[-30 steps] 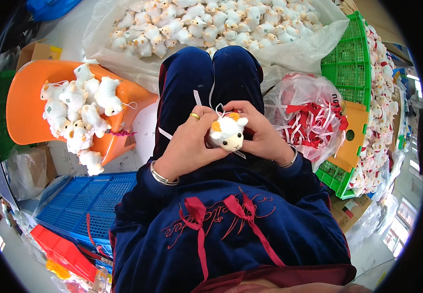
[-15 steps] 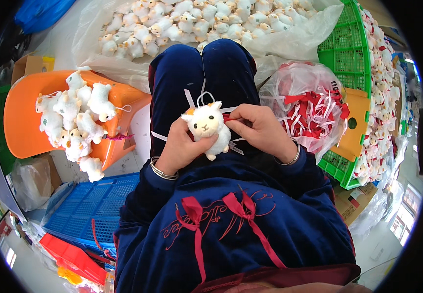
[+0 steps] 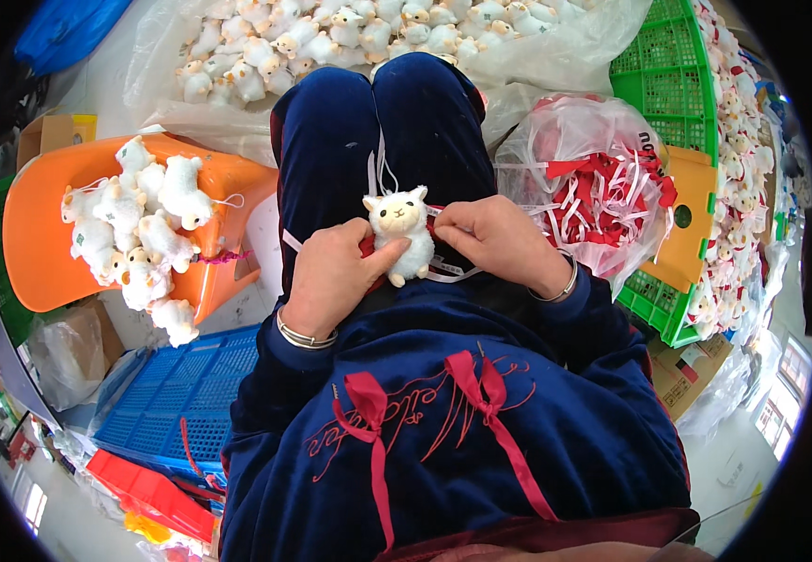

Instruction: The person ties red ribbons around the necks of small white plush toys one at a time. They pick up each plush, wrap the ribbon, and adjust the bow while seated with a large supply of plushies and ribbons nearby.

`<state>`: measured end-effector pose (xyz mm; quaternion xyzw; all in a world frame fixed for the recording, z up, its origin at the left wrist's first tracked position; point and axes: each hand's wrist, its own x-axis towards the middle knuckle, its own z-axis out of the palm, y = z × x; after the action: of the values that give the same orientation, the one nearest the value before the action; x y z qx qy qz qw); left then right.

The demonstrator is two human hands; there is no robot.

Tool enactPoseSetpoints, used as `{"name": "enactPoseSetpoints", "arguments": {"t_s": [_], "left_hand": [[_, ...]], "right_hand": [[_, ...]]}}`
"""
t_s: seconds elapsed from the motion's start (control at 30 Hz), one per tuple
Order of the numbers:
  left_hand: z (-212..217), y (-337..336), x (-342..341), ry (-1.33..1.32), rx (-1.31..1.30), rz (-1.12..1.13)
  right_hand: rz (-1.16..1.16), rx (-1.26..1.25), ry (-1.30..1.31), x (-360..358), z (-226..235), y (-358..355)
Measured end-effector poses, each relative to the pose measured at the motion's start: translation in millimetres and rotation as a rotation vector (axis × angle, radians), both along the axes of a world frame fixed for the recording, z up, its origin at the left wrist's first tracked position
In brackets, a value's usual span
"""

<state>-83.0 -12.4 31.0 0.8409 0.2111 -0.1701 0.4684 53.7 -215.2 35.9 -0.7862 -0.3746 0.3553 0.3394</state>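
Observation:
My left hand [image 3: 336, 270] is closed around a small white plush sheep [image 3: 409, 251], its thumb across the belly. The toy faces up above my lap, and a white hanging loop runs from its head over my thighs. A red piece of cloth [image 3: 433, 222] with white ribbon ties shows behind the toy, on both sides of its neck. Beside the toy, my right hand [image 3: 498, 240] is closed in a pinch at the right edge of this cloth; the fingertips are partly hidden.
At my left, an orange chair [image 3: 36, 234] bears several plush sheep [image 3: 134, 225]. Many more lie on plastic sheeting beyond my knees. On the right, a clear bag [image 3: 528, 155] holds red cloth pieces with white ties, near a green crate [image 3: 664, 89]. A blue crate [image 3: 167, 389] stands at lower left.
The plush sheep has turned and moved slightly lower, with its head now tilted the other way. The red cloth now shows on both sides of it. My right hand keeps its pinch.

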Motion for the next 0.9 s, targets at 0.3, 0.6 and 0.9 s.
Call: {"name": "enactPoseSetpoints", "arguments": {"t_s": [0.3,0.6,0.9], "left_hand": [[-3.8,4.2,-1.1,-0.018,-0.052,-0.032],[-10.5,7.5,2.7,-0.072,-0.184,-0.028],[-17.8,-18.6,11.7,-0.176,-0.176,0.029]], "right_hand": [[-0.001,0.028,0.271,-2.5,-2.6,1.5],[-0.132,0.091,0.531,-18.2,-8.5,10.6],[-0.152,0.087,0.784,-6.8,0.6,-19.3]]}}
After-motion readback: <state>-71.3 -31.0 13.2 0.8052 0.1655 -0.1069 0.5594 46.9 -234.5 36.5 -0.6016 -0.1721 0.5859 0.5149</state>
